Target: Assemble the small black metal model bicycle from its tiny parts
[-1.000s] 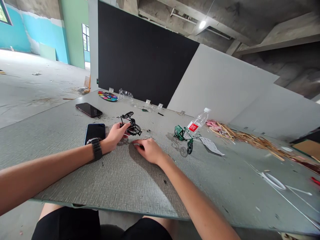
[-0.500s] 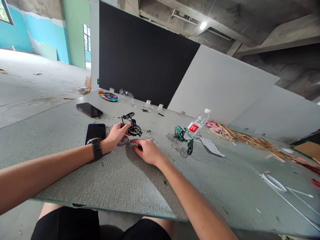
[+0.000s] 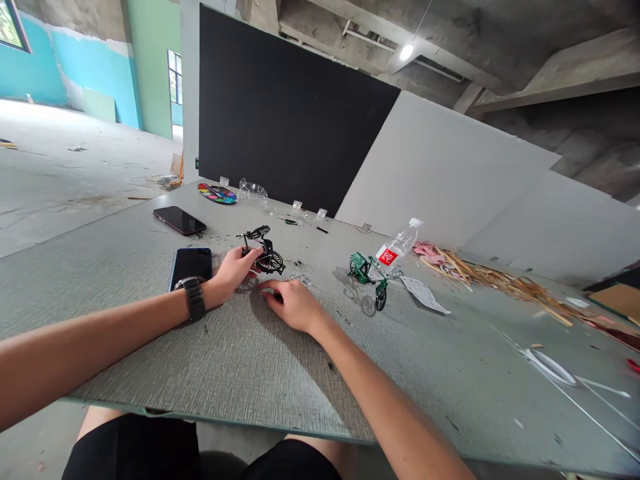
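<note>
A small black model bicycle (image 3: 270, 259) is tilted in my left hand (image 3: 233, 272), whose thumb and fingers are closed on its frame. Its spoked wheel faces right, and my fingers cover part of the frame. Just right of and nearer than the bicycle, my right hand (image 3: 295, 303) rests low at the tabletop. Thumb and index tips come together there in a pinch; whatever lies between them is too small to make out. Farther right stands a green model bicycle (image 3: 369, 272), apart from both hands.
Two phones (image 3: 179, 220) (image 3: 191, 265) lie on the left. Behind are a paint palette (image 3: 218, 193) and clear plastic packaging (image 3: 253, 191). A plastic bottle (image 3: 400, 243), a paper sheet (image 3: 424, 295), wood strips (image 3: 480, 273) and a white ring (image 3: 550, 367) occupy the right side.
My right hand has shifted very slightly, its fingertips still low by the black bicycle. My left hand keeps its hold, and the bicycle has hardly moved.
</note>
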`<state>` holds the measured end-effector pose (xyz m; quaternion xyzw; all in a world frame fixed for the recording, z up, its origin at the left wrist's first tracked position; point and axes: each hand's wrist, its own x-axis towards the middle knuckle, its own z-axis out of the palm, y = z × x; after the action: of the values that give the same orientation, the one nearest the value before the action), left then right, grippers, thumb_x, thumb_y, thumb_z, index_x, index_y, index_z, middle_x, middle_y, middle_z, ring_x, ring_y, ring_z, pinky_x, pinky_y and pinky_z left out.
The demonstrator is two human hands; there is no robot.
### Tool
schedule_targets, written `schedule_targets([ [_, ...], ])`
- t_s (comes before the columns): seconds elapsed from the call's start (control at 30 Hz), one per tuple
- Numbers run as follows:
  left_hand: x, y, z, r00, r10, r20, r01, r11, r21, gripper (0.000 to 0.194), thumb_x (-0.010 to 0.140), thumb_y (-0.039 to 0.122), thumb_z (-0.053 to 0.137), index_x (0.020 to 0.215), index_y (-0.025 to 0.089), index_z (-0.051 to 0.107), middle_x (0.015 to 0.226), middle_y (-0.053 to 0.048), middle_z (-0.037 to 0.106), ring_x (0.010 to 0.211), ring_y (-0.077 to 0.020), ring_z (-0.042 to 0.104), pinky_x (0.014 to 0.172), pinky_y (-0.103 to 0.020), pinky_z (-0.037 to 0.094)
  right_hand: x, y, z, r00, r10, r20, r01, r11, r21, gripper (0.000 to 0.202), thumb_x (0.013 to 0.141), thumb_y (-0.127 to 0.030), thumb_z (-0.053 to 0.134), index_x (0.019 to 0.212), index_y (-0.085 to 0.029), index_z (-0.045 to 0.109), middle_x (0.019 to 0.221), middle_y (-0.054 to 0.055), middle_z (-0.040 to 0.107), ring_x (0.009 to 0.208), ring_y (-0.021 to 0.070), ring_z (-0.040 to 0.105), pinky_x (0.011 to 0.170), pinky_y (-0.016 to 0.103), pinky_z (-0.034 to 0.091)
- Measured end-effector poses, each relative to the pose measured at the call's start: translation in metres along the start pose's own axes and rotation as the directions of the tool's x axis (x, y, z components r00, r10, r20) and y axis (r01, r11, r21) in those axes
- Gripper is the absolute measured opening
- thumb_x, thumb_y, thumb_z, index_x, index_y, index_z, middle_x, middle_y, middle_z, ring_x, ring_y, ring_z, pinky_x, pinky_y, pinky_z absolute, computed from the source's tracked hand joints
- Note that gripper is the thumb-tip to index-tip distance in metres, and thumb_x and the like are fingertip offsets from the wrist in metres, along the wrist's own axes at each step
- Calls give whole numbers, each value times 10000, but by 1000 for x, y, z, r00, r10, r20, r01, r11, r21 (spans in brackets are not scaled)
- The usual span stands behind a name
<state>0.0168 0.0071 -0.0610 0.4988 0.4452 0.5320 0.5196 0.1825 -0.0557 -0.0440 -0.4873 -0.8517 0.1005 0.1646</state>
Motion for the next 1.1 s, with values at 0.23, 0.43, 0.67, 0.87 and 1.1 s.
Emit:
schedule_targets([
  [0.23, 0, 1, 0, 1000, -3, 2, 3, 1000, -14, 265, 805, 421, 648, 794, 157, 625, 783, -54, 660, 568, -118, 590, 484, -219, 459, 0, -1, 1, 1000, 3, -4, -3, 1000, -13, 285, 937, -254, 517, 1156, -285, 697, 839, 10, 745, 730, 154, 659, 683, 253, 443],
  [0.43, 0, 0, 0, 1000, 14, 9, -14, 1000, -7, 273, 807, 423, 648, 811, 151, 627, 788, -54, 654, 558, -114, 582, 486, -221, 461, 0, -2, 1, 1000, -14, -14, 14, 1000, -13, 276, 931, -237, 504, 1116, -273, 705, 837, 9, 740, 702, 150, 646, 669, 255, 433],
  [0.67, -1, 1, 0, 1000, -2, 7, 2, 1000, -12, 274, 797, 431, 657, 799, 159, 620, 782, -51, 658, 541, -112, 577, 475, -225, 453, 0, -4, -1, 1000, -2, -3, 2, 1000, -16, 262, 916, -220, 512, 1095, -260, 699, 821, 10, 734, 704, 150, 645, 659, 246, 428],
  [0.87, 0, 1, 0, 1000, 9, 3, -9, 1000, -2, 265, 810, 419, 646, 799, 155, 619, 782, -55, 658, 557, -113, 587, 476, -223, 456, 0, -3, 0, 1000, -3, -5, 2, 999, -43, 251, 914, -224, 524, 1092, -266, 695, 838, 11, 740, 749, 161, 657, 677, 248, 429],
  [1.1, 0, 0, 0, 1000, 11, 9, -11, 1000, -14, 247, 812, 406, 647, 799, 161, 616, 820, -70, 668, 569, -120, 594, 475, -222, 461, -1, -2, 2, 1000, -12, -16, 11, 997, -78, 242, 923, -238, 515, 1085, -262, 694, 803, 13, 728, 751, 168, 654, 688, 256, 427],
])
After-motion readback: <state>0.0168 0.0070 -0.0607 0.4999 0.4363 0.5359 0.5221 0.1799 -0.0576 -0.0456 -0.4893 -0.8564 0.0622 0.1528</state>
